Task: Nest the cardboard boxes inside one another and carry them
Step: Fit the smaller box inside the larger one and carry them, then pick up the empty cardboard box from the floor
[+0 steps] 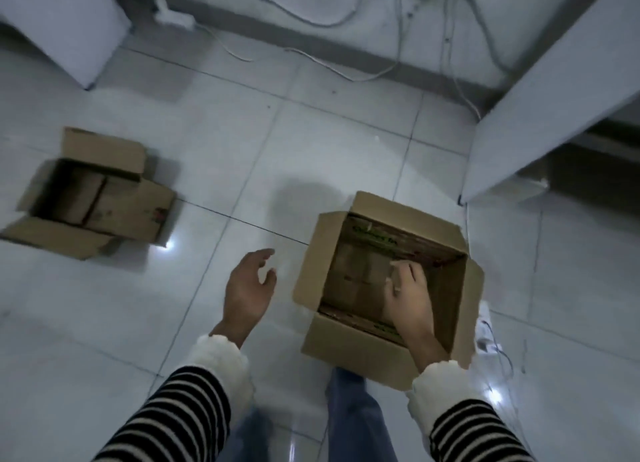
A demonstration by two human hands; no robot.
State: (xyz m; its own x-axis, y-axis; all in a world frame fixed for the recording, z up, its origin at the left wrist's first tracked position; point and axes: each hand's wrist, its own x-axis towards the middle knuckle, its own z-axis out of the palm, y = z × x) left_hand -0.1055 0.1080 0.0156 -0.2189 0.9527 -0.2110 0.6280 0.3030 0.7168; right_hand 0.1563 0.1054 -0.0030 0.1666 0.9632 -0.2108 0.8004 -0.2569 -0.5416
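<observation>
An open brown cardboard box (349, 349) sits on the tiled floor at my feet, its flaps spread outward. A second cardboard layer with green print (375, 238) lines its inside, like a smaller box nested in it. My right hand (408, 299) reaches down into the opening with its fingers curled. Whether it grips anything is hidden. My left hand (247, 288) hovers just left of that box, fingers apart and holding nothing. Another open cardboard box (104, 150) lies apart on the floor at the left, with its flaps splayed.
White cables (311, 54) and a power strip (173, 16) trail along the far wall. Pale furniture panels stand at the back left (59, 21) and at the right (540, 101). A white adapter with a cable (485, 340) lies just right of the near box.
</observation>
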